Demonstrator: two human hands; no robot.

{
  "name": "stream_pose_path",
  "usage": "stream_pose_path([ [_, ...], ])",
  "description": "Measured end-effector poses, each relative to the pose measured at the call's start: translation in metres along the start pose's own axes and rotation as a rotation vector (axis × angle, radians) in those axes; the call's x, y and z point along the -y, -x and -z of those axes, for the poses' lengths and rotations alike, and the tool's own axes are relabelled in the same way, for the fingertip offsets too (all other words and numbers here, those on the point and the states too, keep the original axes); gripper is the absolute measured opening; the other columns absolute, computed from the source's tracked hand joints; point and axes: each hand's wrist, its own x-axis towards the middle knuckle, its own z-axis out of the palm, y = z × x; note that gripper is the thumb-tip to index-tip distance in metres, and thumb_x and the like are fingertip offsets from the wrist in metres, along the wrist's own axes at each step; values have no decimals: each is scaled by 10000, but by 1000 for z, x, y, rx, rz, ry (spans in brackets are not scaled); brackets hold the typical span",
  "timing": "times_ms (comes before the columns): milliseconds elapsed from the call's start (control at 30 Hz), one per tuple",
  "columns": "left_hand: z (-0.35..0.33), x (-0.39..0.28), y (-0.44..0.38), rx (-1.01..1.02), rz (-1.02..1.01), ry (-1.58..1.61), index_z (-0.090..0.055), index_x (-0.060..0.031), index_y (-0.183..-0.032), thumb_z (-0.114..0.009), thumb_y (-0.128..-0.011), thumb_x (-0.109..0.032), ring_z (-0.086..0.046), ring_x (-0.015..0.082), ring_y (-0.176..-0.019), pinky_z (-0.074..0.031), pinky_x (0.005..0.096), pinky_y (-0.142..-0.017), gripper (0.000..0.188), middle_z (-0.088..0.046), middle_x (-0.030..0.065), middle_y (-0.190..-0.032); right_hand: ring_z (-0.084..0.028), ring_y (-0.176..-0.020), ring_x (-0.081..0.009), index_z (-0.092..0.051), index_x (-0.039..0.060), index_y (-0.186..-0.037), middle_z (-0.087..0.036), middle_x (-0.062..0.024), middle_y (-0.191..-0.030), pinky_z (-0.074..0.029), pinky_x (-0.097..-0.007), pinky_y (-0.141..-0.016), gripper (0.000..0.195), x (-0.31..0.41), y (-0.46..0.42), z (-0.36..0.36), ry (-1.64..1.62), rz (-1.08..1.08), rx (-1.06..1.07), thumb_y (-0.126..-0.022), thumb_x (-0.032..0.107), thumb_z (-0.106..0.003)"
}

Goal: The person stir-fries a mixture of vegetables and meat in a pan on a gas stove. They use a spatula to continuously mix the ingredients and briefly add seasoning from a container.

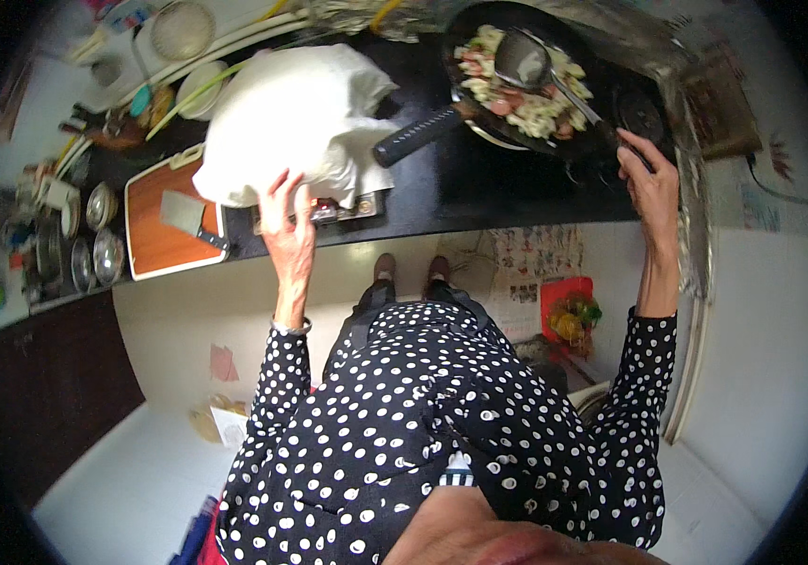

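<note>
My right hand [650, 180] grips the handle of a metal wok turner [525, 62]. Its blade rests over chopped food in a black wok [458, 44] at the back right of the counter. Pale chunks [542, 116] and pink slices [504, 103] fill the wok, and its black handle [418, 134] points toward the front left. My left hand [287, 219], fingers apart, is at the front edge of a bulging white cloth [284, 113]. Whether it presses on the cloth I cannot tell. What lies under the cloth is hidden.
Left of the cloth, a cleaver [183, 212] lies on an orange-brown cutting board [146, 244] with a white rim. Several metal bowls [107, 256] stand farther left. A white bowl [203, 88] is behind the cloth. Below, a red tray [552, 293] with produce sits on the floor.
</note>
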Motion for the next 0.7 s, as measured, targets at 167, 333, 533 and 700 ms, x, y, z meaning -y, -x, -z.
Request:
stream_pose_path([
  [167, -4, -3, -2, 26, -14, 10, -670, -71, -1243, -596, -1009, -155, -596, 290, -1197, -522, 384, -972, 259, -586, 168, -1327, -521, -682, -131, -700, 93, -1239, -628, -25, -822, -416, -286, -644, 324, 4, 8, 53, 259, 334, -56, -929, 181, -677],
  [333, -7, -4, -3, 43, -13, 49, -660, -51, -1254, -582, -1021, -170, -596, 256, -1169, -570, 333, -872, 273, -577, 154, -1336, -443, -739, -172, -699, 120, -1264, -511, -42, -807, -397, -317, -681, 382, 19, 16, 104, 536, 514, 74, -891, 44, -664],
  [533, -11, -6, -2, 57, -23, 53, -655, -40, -1257, -579, -1023, -169, -589, 246, -1170, -576, 316, -845, 278, -566, 150, -1345, -548, -787, -288, -677, 137, -1248, -533, -108, -838, -446, -395, -732, 410, 17, 14, 94, 743, 546, 86, -852, 32, -687],
  [700, -11, -5, -2, 53, -90, -4, -653, -39, -1259, -574, -1025, -163, -582, 250, -1184, -573, 320, -856, 277, -556, 148, -1357, -538, -797, -299, -658, 166, -1268, -528, -97, -851, -439, -424, -744, 440, 10, -3, 86, 732, 609, 118, -849, 38, -696],
])
